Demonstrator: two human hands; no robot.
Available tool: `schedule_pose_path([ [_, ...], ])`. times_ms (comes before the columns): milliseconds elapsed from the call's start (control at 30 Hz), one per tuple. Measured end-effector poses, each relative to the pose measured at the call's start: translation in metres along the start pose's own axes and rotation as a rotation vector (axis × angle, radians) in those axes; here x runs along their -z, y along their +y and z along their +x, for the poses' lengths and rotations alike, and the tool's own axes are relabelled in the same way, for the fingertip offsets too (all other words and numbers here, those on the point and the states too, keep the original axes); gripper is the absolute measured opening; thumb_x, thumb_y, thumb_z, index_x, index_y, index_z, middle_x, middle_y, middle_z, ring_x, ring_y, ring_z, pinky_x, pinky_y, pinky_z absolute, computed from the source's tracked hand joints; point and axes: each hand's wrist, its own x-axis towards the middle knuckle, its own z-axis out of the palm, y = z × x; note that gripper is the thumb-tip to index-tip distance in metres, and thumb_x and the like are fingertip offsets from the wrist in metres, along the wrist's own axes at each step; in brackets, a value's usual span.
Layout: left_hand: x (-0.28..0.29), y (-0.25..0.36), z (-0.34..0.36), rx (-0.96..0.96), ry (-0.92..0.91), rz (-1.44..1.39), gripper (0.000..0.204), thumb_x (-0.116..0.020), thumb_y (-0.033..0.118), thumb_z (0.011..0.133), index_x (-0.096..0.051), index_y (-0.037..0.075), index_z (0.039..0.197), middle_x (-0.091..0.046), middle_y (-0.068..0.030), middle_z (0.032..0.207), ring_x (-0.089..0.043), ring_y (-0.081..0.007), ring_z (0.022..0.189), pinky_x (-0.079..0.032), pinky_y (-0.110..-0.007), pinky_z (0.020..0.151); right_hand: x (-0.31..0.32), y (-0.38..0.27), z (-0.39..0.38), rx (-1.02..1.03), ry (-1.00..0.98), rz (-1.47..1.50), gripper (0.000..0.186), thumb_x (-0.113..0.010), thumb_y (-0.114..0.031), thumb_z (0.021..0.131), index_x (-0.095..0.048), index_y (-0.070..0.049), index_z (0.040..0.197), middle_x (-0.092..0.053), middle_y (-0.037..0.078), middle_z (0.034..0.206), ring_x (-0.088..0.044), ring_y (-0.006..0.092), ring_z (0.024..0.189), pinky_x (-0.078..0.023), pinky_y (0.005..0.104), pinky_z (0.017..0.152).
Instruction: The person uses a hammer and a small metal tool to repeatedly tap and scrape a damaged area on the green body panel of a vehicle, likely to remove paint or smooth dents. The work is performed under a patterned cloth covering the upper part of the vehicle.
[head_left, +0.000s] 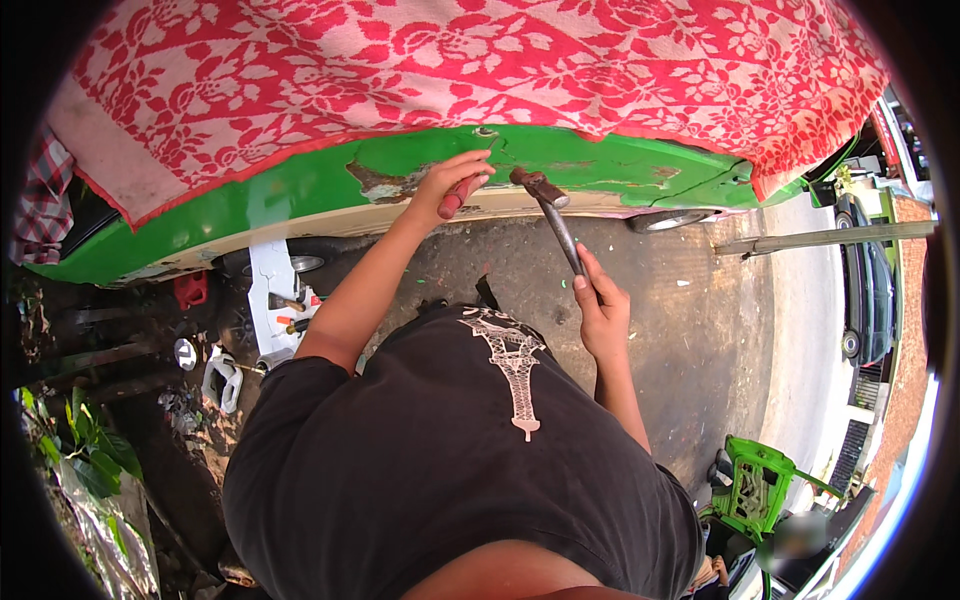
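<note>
In my left hand (452, 184) is a red-handled screwdriver (453, 200), its thin metal tip pointing up at the green car body (540, 150). My fingers are closed round it beside a patch of broken, rusty paint (385, 183). My right hand (604, 310) grips the lower handle of a hammer (560, 230). The worn brown hammer head (540, 187) is raised just right of the screwdriver, near the panel. Whether the screwdriver tip touches the metal I cannot tell.
A red and pink flowered cloth (450, 60) covers the car's upper part. Low on the left, several tools lie by a white panel (266, 290). A wheel (668, 220) is at the right. A green frame (755, 485) stands lower right; a dark car (868, 290) is parked beyond the road.
</note>
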Motion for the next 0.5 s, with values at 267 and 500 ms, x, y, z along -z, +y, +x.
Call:
schedule_pose_path([
  [267, -0.009, 0.006, 0.019, 0.008, -0.15, 0.078, 0.021, -0.066, 0.001, 0.089, -0.068, 0.006, 0.109, -0.066, -0.0112, 0.118, -0.065, -0.0256, 0.108, -0.052, -0.033, 0.09, 0.039, 0.032, -0.006, -0.186, 0.12, 0.137, 0.045, -0.054, -0.004, 0.098, -0.05, -0.002, 0.143, -0.047, -0.005, 0.076, -0.04, 0.003, 0.064, -0.033, 0.0179, 0.057],
  [500, -0.023, 0.011, 0.019, -0.034, -0.126, 0.161, 0.038, -0.061, -0.006, 0.074, -0.065, 0.004, 0.111, -0.065, -0.0126, 0.117, -0.064, -0.0301, 0.102, -0.051, -0.035, 0.087, 0.053, 0.039, 0.001, -0.195, 0.107, 0.21, 0.041, -0.06, -0.012, 0.097, -0.057, -0.008, 0.138, -0.048, -0.005, 0.074, -0.041, 0.0045, 0.066, -0.037, 0.02, 0.06],
])
